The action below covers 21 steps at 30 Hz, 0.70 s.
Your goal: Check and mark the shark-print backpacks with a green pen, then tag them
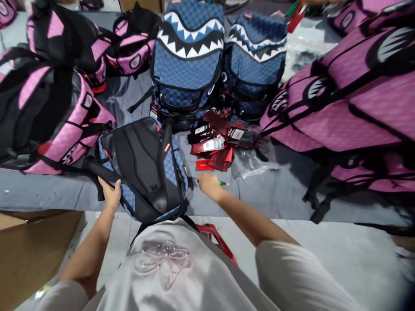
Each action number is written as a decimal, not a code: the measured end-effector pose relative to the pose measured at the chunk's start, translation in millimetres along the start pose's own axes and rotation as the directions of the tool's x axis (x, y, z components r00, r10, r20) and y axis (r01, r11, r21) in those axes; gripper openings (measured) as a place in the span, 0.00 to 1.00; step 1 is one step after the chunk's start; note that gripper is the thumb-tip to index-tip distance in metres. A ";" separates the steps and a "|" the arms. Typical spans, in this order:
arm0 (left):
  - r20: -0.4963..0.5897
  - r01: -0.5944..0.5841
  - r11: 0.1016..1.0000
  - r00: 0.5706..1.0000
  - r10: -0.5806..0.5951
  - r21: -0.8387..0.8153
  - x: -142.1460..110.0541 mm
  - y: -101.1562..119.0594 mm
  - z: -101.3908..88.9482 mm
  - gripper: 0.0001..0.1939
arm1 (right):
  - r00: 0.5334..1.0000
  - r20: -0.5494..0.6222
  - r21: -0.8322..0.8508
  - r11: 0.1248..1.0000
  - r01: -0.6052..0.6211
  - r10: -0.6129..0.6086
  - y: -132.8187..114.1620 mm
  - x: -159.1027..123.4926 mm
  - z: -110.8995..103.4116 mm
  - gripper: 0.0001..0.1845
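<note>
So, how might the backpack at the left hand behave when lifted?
The backpack would probably hold its outline, since its padded-looking back panel shows little sag. The strap by the left hand may flop, as it loops out past the side. Lying flat, the backpack seems unlikely to roll.

A pale grey shirt (pixel 210 280) fills my remote view's lower edge, its short sleeves (pixel 295 272) loose; across the front I see a sheer, pinkish, flower-like ornament (pixel 167 260), shiny in spots; left hand (pixel 111 194) and right hand (pixel 209 185) are bare.
</note>
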State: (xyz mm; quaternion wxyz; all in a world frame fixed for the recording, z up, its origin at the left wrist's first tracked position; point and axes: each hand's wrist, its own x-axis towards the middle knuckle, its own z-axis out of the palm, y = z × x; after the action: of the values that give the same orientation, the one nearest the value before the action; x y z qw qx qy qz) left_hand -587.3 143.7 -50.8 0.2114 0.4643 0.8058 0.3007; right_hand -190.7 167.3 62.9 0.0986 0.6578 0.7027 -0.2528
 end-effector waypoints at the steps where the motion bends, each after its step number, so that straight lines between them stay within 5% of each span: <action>1: 0.003 -0.011 1.000 1.000 0.011 0.003 -0.4 -2.5 0.4 0.54 | 0.999 0.008 -0.028 0.999 -0.043 0.043 6.2 -8.4 5.5 0.09; 4: 0.024 -0.064 0.998 0.998 0.063 0.018 0.1 -5.0 0.4 0.55 | 0.995 -0.046 -0.049 0.995 0.089 -0.091 -21.7 -8.8 14.7 0.16; 6: 0.041 -0.105 0.994 0.994 0.104 0.037 1.9 -2.2 0.1 0.56 | 0.897 -0.080 -0.066 0.901 0.430 -0.434 -60.3 12.8 12.6 0.18; 8: 0.047 -0.141 0.988 0.989 0.139 0.058 4.1 2.8 -0.2 0.58 | 0.859 0.044 -0.048 0.858 0.512 -0.510 -90.1 39.7 4.0 0.18; 11: 0.047 -0.167 0.983 0.985 0.164 0.079 6.1 8.5 -0.7 0.59 | 0.944 0.143 -0.056 0.950 0.308 -0.298 -89.2 62.1 -9.4 0.20; 14: 0.060 -0.160 0.984 0.986 0.155 0.080 5.6 8.1 -1.3 0.58 | 0.977 0.203 -0.078 0.994 0.076 -0.058 -43.8 53.4 -6.9 0.23; 17: 0.068 -0.144 0.985 0.988 0.138 0.090 3.9 5.1 -3.0 0.59 | 0.933 0.360 -0.040 0.999 0.007 0.007 0.5 27.0 11.9 0.23; 21: 0.145 -0.154 0.974 0.981 0.131 0.166 1.3 8.0 -13.1 0.57 | 0.845 0.533 0.081 0.997 -0.006 -0.038 15.1 -15.2 47.5 0.21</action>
State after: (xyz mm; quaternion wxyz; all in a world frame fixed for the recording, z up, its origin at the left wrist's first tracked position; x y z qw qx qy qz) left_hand -591.1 144.2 -35.9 0.2006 0.5570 0.7779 0.2107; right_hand -183.4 131.1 26.2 0.2618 0.5588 0.6425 -0.4542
